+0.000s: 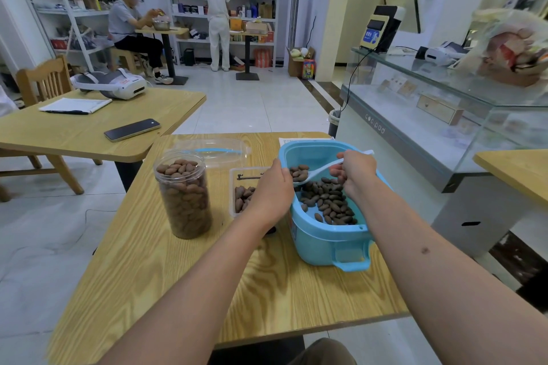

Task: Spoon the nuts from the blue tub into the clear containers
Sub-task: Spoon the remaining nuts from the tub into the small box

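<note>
A blue tub (326,241) stands on the wooden table, tilted toward me, with brown nuts (329,201) piled in its near half. My left hand (274,190) grips the tub's left rim. My right hand (354,170) holds a white spoon (314,173) over the tub, its bowl loaded with nuts. A clear square container (241,195) with some nuts sits just left of the tub, partly hidden by my left hand. A tall clear jar (185,195) full of nuts stands further left.
A clear lid with a blue seal (213,152) lies behind the jar. A second table (89,139) at the left carries a phone (132,129), a notepad and a headset. A glass counter (444,115) stands to the right. Two people are at the far shelves.
</note>
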